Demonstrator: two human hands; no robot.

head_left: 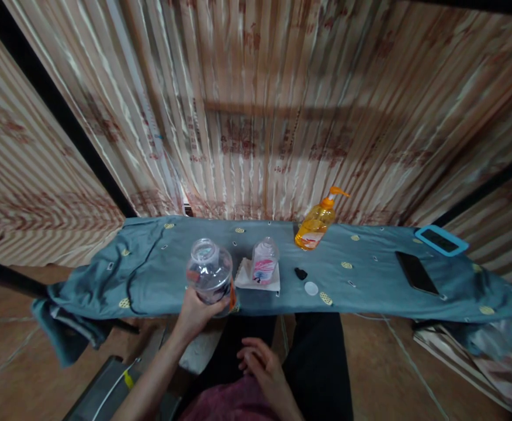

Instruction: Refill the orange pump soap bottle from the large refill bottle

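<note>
My left hand (201, 313) is wrapped round the lower side of a large clear plastic bottle (210, 272) with a wide neck and an orange patch on its label. The bottle stands at the front left of the cloth-covered table. Beside it, a smaller clear bottle (265, 261) with a pink and white label is on a folded white napkin (244, 278). Over my lap, below the table edge, my right hand (260, 365) holds nothing, its fingers loosely bent and slightly apart.
An orange pump bottle (315, 227) stands at the back. Near it lie a small black object (300, 273) and a white disc (311, 288). A phone (416, 272) and a blue-framed digital clock (442, 240) rest at the right. Curtains (247, 117) hang behind the teal tablecloth (159, 280).
</note>
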